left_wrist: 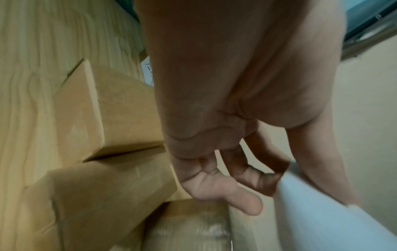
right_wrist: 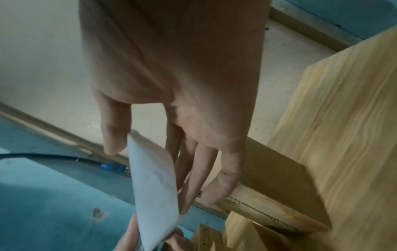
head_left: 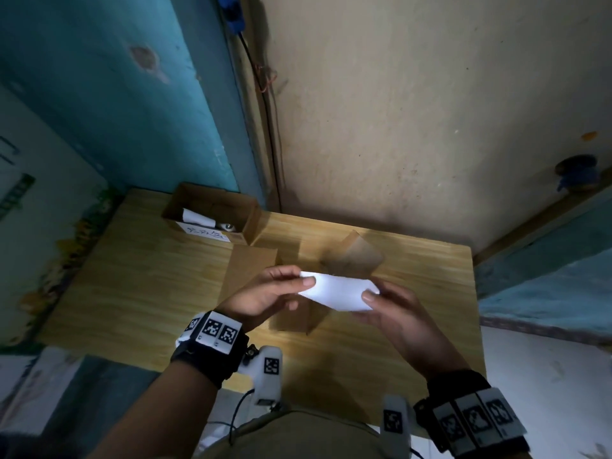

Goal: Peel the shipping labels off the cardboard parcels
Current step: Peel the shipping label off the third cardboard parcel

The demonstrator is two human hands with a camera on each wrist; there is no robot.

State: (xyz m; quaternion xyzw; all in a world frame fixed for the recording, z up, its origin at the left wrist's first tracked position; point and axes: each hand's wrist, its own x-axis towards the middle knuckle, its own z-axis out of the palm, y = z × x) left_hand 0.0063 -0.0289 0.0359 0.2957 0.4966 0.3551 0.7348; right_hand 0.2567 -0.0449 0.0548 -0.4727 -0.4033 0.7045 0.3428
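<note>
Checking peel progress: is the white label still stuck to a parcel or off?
Off: left hand and right hand pinch the label above the parcels.

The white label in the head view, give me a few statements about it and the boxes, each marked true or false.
1. Both hands hold the label above the table. True: the left hand pinches one end, the right hand the other.
2. The label is stuck flat on a box. False: it is off the cardboard, in the air.
3. An open box stands at the table's far left corner. True.
4. That open box is empty. False: something white lies inside.
5. The right hand rests flat on the table. False: it is raised, its thumb on the label.
</note>
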